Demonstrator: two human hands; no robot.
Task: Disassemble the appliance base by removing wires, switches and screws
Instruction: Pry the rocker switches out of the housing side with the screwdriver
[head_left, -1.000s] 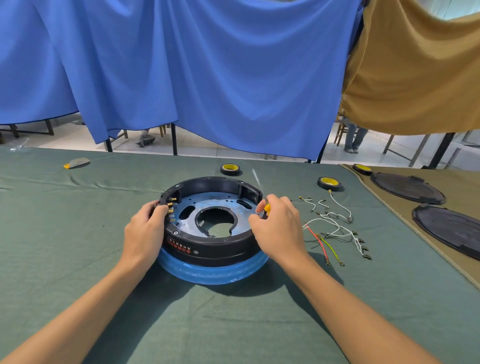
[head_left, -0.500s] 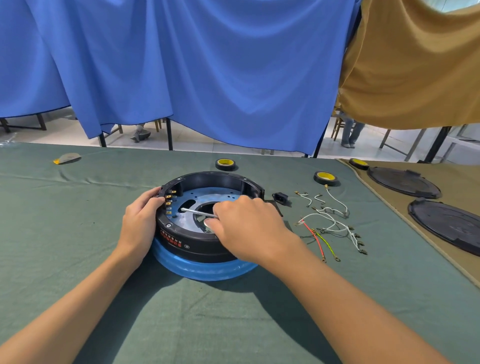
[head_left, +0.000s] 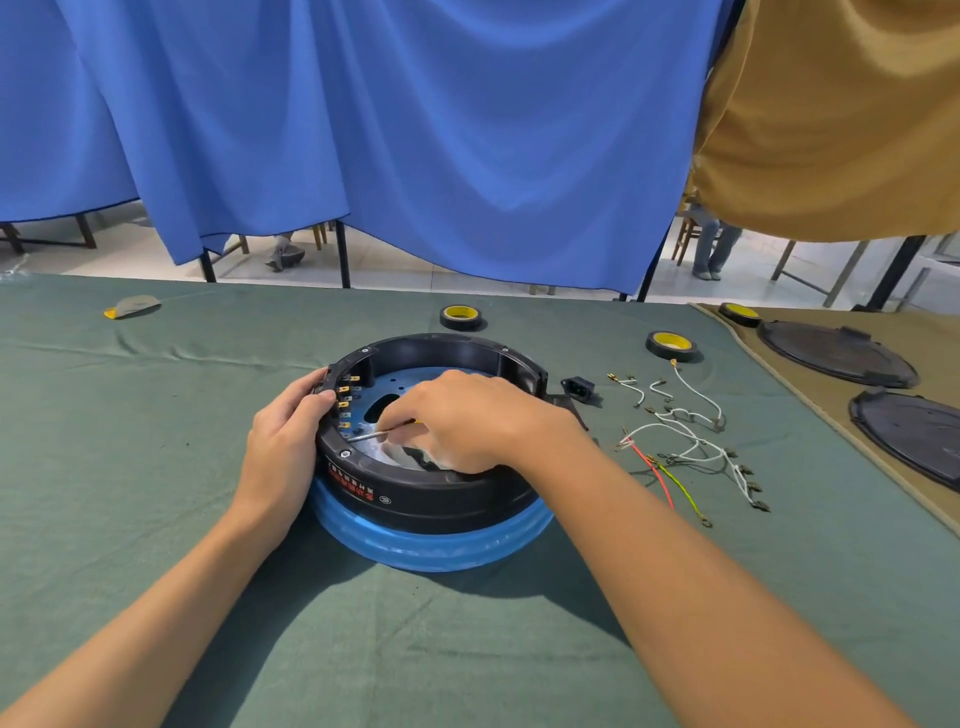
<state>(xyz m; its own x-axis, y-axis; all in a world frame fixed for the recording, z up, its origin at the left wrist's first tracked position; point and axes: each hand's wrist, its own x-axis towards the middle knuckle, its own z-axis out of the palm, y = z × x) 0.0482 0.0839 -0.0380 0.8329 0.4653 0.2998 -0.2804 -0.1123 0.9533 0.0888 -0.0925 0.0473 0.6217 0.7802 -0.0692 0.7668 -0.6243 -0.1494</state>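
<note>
Right hand (head_left: 467, 421): fingers curled tight round a small screwdriver (head_left: 371, 434), only the bare shaft and a sliver of yellow handle showing. The shaft lies nearly flat and points left, with its tip down by the inner left wall of the appliance base (head_left: 431, 499). Can't tell if the tip is seated in a screw.

Left hand (head_left: 283, 441): clamped on the base's outer left rim, fingertips hooked over the top edge just beside the row of brass terminals (head_left: 345, 397). The tip sits just below those terminals, so both hands are on the same side of the ring.

The base is a black ring on a blue band, open side up, with a blue metal plate (head_left: 410, 382) inside. It sits on the green table cloth (head_left: 156, 467).

Right of the base: a black power socket (head_left: 577, 387) just beside it, then loose wires (head_left: 691, 447) in white, red and yellow-green, lying apart from it. Two tape rolls (head_left: 461, 317) (head_left: 670, 344) lie behind.
</note>
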